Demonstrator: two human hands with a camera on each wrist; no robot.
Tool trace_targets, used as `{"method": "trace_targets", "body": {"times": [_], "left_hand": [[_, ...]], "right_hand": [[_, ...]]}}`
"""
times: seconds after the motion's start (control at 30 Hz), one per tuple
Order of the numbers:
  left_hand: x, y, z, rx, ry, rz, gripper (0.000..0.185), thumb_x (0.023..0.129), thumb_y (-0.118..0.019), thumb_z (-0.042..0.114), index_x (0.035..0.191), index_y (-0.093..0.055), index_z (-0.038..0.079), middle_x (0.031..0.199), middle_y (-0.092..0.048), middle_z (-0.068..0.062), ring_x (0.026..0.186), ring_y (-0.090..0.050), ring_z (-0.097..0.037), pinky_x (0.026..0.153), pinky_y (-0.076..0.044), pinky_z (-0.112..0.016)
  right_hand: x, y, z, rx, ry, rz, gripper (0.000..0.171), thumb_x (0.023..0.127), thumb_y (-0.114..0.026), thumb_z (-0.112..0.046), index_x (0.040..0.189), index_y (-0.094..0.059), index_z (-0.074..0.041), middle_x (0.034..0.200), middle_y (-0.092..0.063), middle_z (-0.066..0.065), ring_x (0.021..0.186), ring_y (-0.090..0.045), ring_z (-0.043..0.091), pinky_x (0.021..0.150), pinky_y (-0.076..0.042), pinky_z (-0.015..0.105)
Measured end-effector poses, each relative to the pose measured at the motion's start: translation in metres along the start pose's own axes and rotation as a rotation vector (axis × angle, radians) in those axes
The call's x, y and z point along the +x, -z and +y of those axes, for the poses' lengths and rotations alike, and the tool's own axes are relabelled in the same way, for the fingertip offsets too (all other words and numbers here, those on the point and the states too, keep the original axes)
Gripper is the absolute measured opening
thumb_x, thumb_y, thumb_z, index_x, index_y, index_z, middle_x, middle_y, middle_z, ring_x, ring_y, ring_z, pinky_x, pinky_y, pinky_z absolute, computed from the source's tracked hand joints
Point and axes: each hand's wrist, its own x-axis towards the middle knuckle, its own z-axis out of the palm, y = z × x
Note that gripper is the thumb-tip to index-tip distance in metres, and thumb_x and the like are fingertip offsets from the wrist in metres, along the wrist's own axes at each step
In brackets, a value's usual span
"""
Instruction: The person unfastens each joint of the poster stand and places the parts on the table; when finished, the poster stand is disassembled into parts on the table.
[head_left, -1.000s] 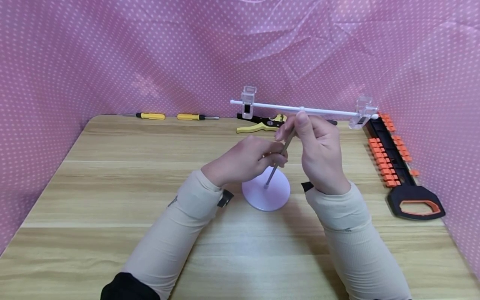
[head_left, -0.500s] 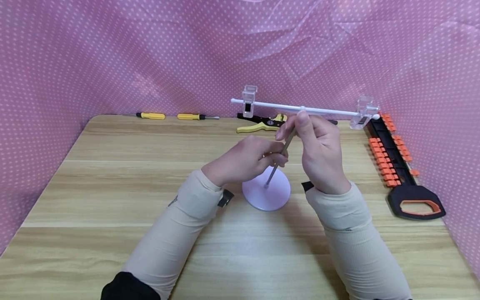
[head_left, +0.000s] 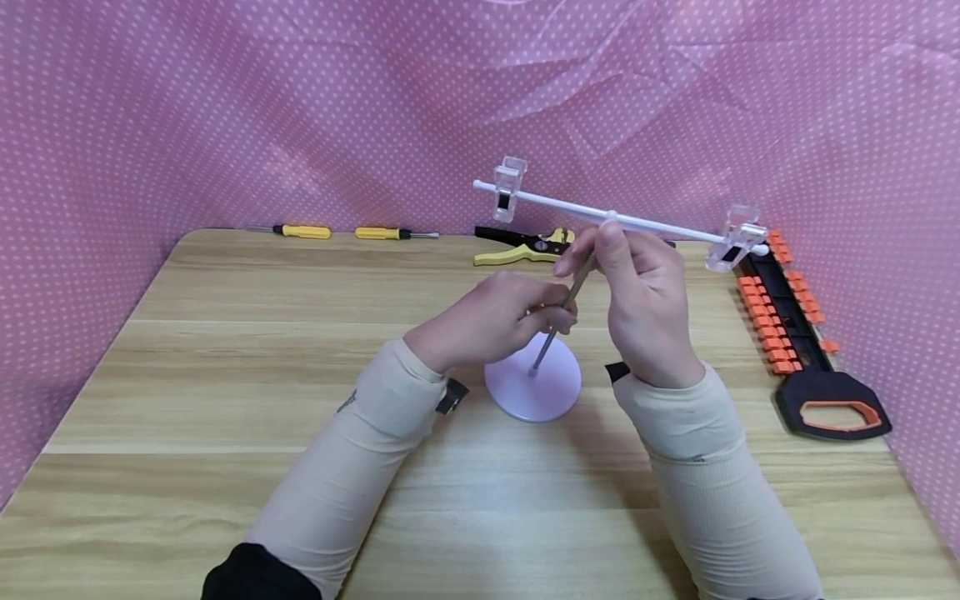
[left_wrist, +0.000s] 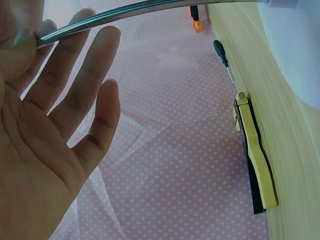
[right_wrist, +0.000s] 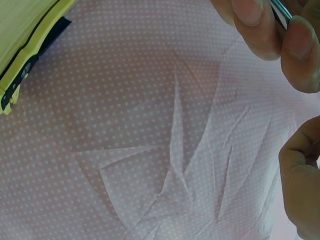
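Note:
A small stand has a round white base (head_left: 532, 400) on the table, a thin metal rod (head_left: 547, 343) leaning up and right from it, and a white crossbar (head_left: 557, 202) at the top. Clear plastic clips sit near the crossbar's two ends, a left clip (head_left: 507, 190) and a right clip (head_left: 737, 238). My left hand (head_left: 498, 317) pinches the rod partway up; in the left wrist view its other fingers (left_wrist: 82, 95) are spread. My right hand (head_left: 645, 292) holds the top of the stand, thumb at the crossbar's middle joint.
Two yellow-handled screwdrivers, a left one (head_left: 303, 232) and a right one (head_left: 381, 234), lie along the table's back edge. Yellow and black wire strippers (head_left: 517, 252) lie behind the hands. At right is a black tool rack (head_left: 832, 400) with orange clips. Pink dotted cloth (head_left: 300, 108) surrounds the table.
The crossbar has swung clockwise in the head view: its left end is higher, its right end lower. My right hand has shifted slightly right; the left hand and base stay put.

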Motion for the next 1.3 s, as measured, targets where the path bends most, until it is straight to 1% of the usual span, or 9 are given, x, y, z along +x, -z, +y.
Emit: {"method": "trace_targets", "body": {"times": [0.23, 0.4, 0.5, 0.57, 0.73, 0.83, 0.97, 1.1, 1.3], "left_hand": [[0.0, 0.0, 0.0, 0.0, 0.0, -0.006, 0.015, 0.107, -0.065, 0.022, 0.11, -0.077, 0.013, 0.097, -0.076, 0.005, 0.09, -0.069, -0.006, 0.084, -0.056, -0.024], [0.0, 0.001, -0.001, -0.008, -0.008, -0.014, 0.016, 0.108, -0.063, 0.021, 0.109, -0.076, 0.012, 0.098, -0.076, 0.005, 0.091, -0.069, -0.006, 0.085, -0.055, -0.025], [0.0, 0.001, -0.002, -0.026, -0.013, -0.022, 0.016, 0.109, -0.062, 0.02, 0.108, -0.075, 0.012, 0.1, -0.076, 0.005, 0.092, -0.07, -0.006, 0.086, -0.056, -0.025], [0.0, 0.001, -0.002, -0.029, -0.014, -0.027, 0.016, 0.109, -0.061, 0.02, 0.107, -0.074, 0.012, 0.101, -0.076, 0.004, 0.093, -0.07, -0.007, 0.087, -0.056, -0.025], [0.0, 0.001, -0.003, -0.014, -0.023, -0.024, 0.017, 0.109, -0.061, 0.021, 0.105, -0.074, 0.012, 0.098, -0.075, 0.005, 0.091, -0.07, -0.01, 0.085, -0.056, -0.026], [0.0, 0.001, -0.004, -0.008, -0.028, -0.02, 0.018, 0.109, -0.061, 0.022, 0.104, -0.075, 0.012, 0.097, -0.075, 0.005, 0.09, -0.071, -0.011, 0.084, -0.056, -0.026], [-0.001, 0.001, -0.003, -0.013, -0.023, -0.016, 0.018, 0.109, -0.062, 0.022, 0.104, -0.075, 0.012, 0.097, -0.076, 0.004, 0.09, -0.071, -0.008, 0.084, -0.056, -0.026], [0.0, 0.0, -0.003, -0.021, -0.019, -0.013, 0.017, 0.108, -0.062, 0.022, 0.103, -0.076, 0.014, 0.096, -0.077, 0.004, 0.089, -0.07, -0.006, 0.084, -0.057, -0.026], [0.0, 0.0, -0.002, -0.015, -0.009, -0.013, 0.017, 0.108, -0.062, 0.023, 0.102, -0.076, 0.014, 0.096, -0.076, 0.004, 0.089, -0.07, -0.006, 0.084, -0.056, -0.027]], "right_hand": [[0.0, 0.002, 0.001, 0.029, -0.014, 0.011, 0.04, 0.111, -0.056, -0.034, 0.089, -0.074, -0.006, 0.079, -0.074, -0.002, 0.073, -0.069, 0.015, 0.082, -0.057, 0.031], [0.002, 0.003, 0.0, 0.029, -0.029, 0.031, 0.037, 0.112, -0.054, -0.029, 0.092, -0.075, -0.005, 0.081, -0.074, 0.002, 0.079, -0.068, 0.017, 0.078, -0.054, 0.029], [0.003, 0.005, -0.001, -0.003, -0.034, 0.046, 0.038, 0.113, -0.053, -0.025, 0.095, -0.075, -0.001, 0.082, -0.074, 0.002, 0.081, -0.069, 0.017, 0.076, -0.053, 0.028], [0.004, 0.007, -0.001, -0.014, -0.041, 0.049, 0.039, 0.113, -0.053, -0.024, 0.097, -0.074, 0.004, 0.083, -0.075, 0.002, 0.081, -0.068, 0.017, 0.075, -0.052, 0.029], [0.006, 0.01, 0.003, -0.046, -0.072, 0.055, 0.038, 0.113, -0.053, -0.02, 0.103, -0.072, 0.011, 0.085, -0.075, 0.001, 0.082, -0.069, 0.017, 0.075, -0.052, 0.029], [0.007, 0.012, 0.006, -0.046, -0.1, 0.075, 0.032, 0.112, -0.054, -0.016, 0.102, -0.076, 0.003, 0.086, -0.076, -0.001, 0.084, -0.069, 0.016, 0.075, -0.052, 0.027], [0.007, 0.014, 0.009, -0.006, -0.136, 0.115, 0.023, 0.11, -0.057, -0.012, 0.104, -0.079, -0.007, 0.091, -0.077, -0.001, 0.088, -0.069, 0.015, 0.077, -0.054, 0.026], [0.008, 0.017, 0.012, 0.003, -0.135, 0.138, 0.02, 0.109, -0.06, -0.01, 0.105, -0.08, -0.007, 0.095, -0.079, 0.001, 0.089, -0.069, 0.015, 0.078, -0.054, 0.026], [0.01, 0.022, 0.016, -0.007, -0.136, 0.141, 0.019, 0.108, -0.062, -0.013, 0.106, -0.081, -0.009, 0.091, -0.077, -0.001, 0.087, -0.066, 0.014, 0.08, -0.052, 0.026]]}}
